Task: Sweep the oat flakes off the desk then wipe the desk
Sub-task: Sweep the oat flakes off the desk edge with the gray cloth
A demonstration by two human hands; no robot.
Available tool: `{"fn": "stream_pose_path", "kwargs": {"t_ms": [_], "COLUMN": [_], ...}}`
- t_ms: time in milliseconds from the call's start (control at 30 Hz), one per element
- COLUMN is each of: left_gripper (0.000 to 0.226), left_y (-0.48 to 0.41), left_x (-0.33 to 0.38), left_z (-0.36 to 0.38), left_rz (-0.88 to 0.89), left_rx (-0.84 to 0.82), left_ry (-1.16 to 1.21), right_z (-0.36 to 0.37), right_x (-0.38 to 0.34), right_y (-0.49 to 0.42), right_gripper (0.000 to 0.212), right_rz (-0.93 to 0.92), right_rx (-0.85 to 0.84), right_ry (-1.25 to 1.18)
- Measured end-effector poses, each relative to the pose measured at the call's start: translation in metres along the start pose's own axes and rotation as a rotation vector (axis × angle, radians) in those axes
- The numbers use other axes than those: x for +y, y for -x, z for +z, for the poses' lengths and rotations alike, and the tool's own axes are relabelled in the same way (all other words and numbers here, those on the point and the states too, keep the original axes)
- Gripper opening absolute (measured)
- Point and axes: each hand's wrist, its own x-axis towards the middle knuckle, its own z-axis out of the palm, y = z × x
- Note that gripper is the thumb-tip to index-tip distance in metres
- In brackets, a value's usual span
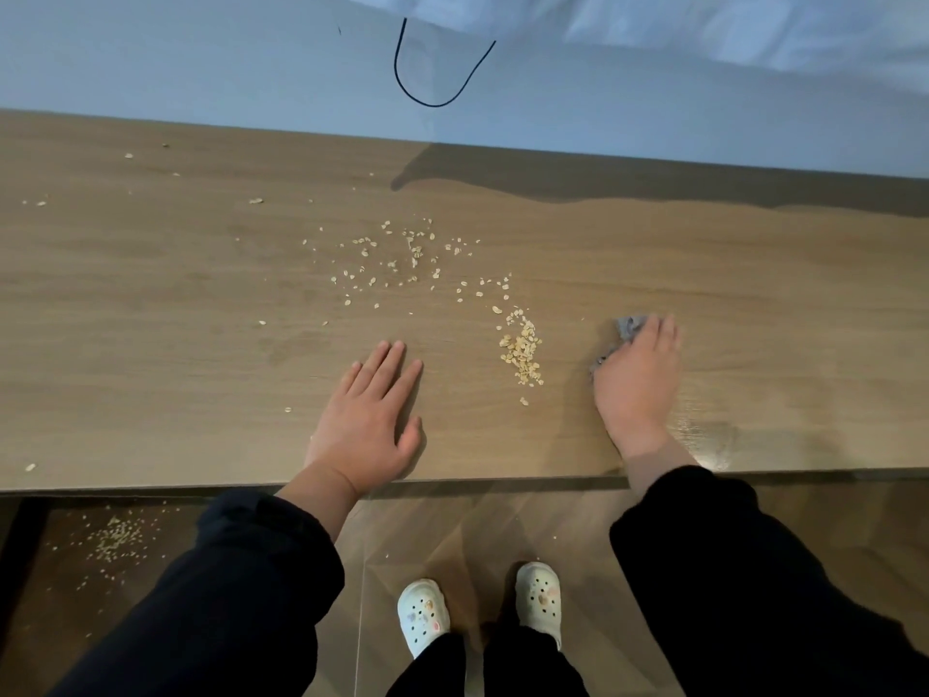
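On the floor, 8 o'clock of the view: one loose patch of oat flakes (115, 538), pale and flat, on wood-look boards.
Desk (151, 344): one long top, brown wood grain, matt, with a glossy patch toward 4 o'clock.
Strays (256, 200): a few single flakes toward 10 o'clock, well apart.
Left hand (369, 425): flat on the desk near 6 o'clock, fingers straight and slightly spread, holding nothing; black sleeve.
Scattered flakes (402, 259): one thin spread, at 12 o'clock of the left hand.
Cable (432, 78): one thin black loop at 12 o'clock.
Clogs (422, 616): two, white, perforated, on the floor at 6 o'clock.
Heap (523, 352): one narrow ridge of flakes, between the two hands, touching neither.
Cloth (628, 327): one, grey, crumpled, at 3 o'clock of the heap.
Right hand (636, 374): fingers together, laid over the cloth and pressing it to the desk.
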Motion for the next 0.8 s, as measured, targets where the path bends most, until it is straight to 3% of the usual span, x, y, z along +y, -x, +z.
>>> {"fn": "stream_pose_path", "kwargs": {"t_ms": [200, 333, 400, 533, 800], "left_gripper": [0.067, 0.067, 0.068, 0.068, 0.070], "left_y": [0.000, 0.000, 0.000, 0.000, 0.001], "left_x": [-0.001, -0.001, 0.000, 0.002, 0.002], "left_z": [0.000, 0.000, -0.001, -0.002, -0.002], "left_rz": [0.009, 0.004, 0.006, -0.003, -0.024], "left_rx": [0.013, 0.016, 0.005, 0.011, 0.014], "left_ry": [0.001, 0.007, 0.003, -0.002, 0.010], "right_z": [0.022, 0.004, -0.007, -0.013, 0.016], "right_x": [-0.052, -0.037, -0.010, 0.015, -0.057], "right_y": [-0.005, -0.009, -0.013, -0.014, 0.009], "right_gripper": [0.073, 0.067, 0.066, 0.055, 0.077], "right_rz": [-0.341, -0.489, -0.470, -0.259, -0.389], "right_rx": [-0.127, -0.268, -0.252, -0.101, -0.166], "right_ry": [0.093, -0.064, -0.085, -0.038, 0.031]}}
